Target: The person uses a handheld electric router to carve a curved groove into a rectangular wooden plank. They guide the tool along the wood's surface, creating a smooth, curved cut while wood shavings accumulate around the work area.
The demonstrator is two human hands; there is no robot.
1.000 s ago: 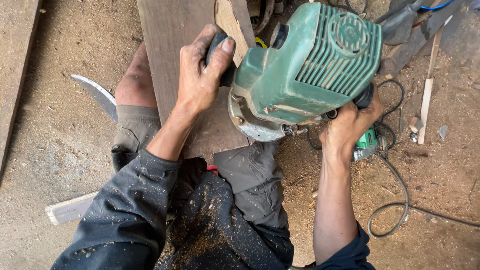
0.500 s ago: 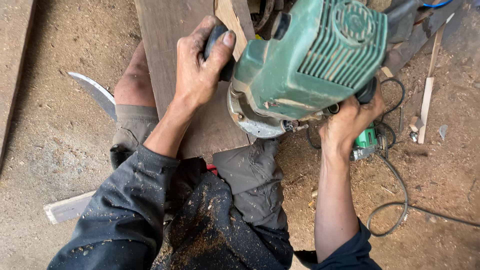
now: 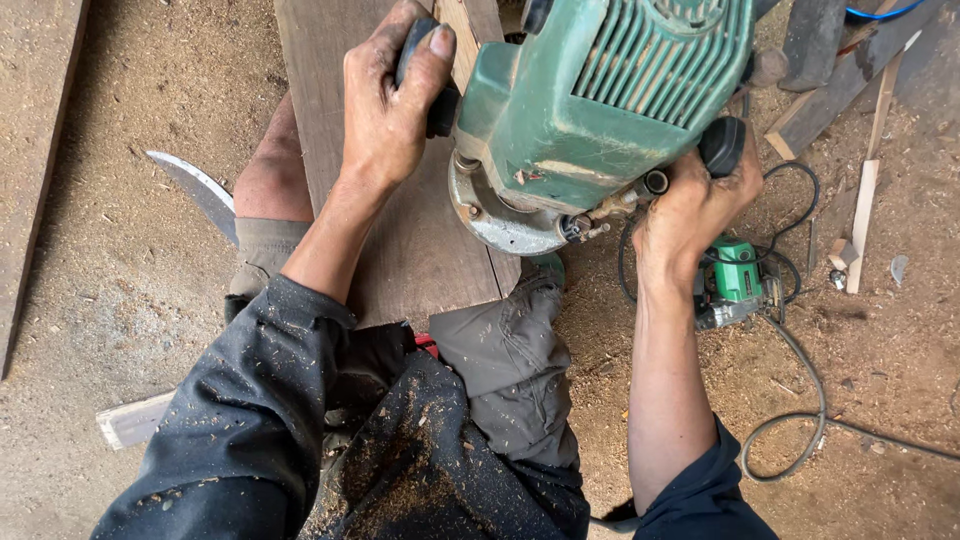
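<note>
- Your left hand [image 3: 385,110] is wrapped tight around the black left handle [image 3: 425,85] of the green router [image 3: 590,110]; the thumb lies over the top of the grip and the fingers curl under it, no gap showing.
- Your right hand [image 3: 690,205] is closed around the black right handle [image 3: 722,145]; the fingers fold round it from below and the knob's end shows just above your knuckles.
- The router sits between your two sets of fingers, its ribbed green housing tilted toward you. Its round metal base [image 3: 500,220] lies below and inward of your left fingers, resting on the wooden plank [image 3: 400,250].
- The plank runs away from you under your left wrist, across your lap; its near end stops just short of your sawdust-covered trousers [image 3: 500,370].
- Just below your right fingers, on the sawdust ground [image 3: 880,380], lies a smaller green power tool [image 3: 735,280] with a black cable [image 3: 800,400] looping past your right forearm.
- Outward of your left fingers, well apart, a curved metal blade [image 3: 195,185] lies on the ground beside your knee.
- Beyond your right fingers, loose wood offcuts [image 3: 865,200] lie scattered.
</note>
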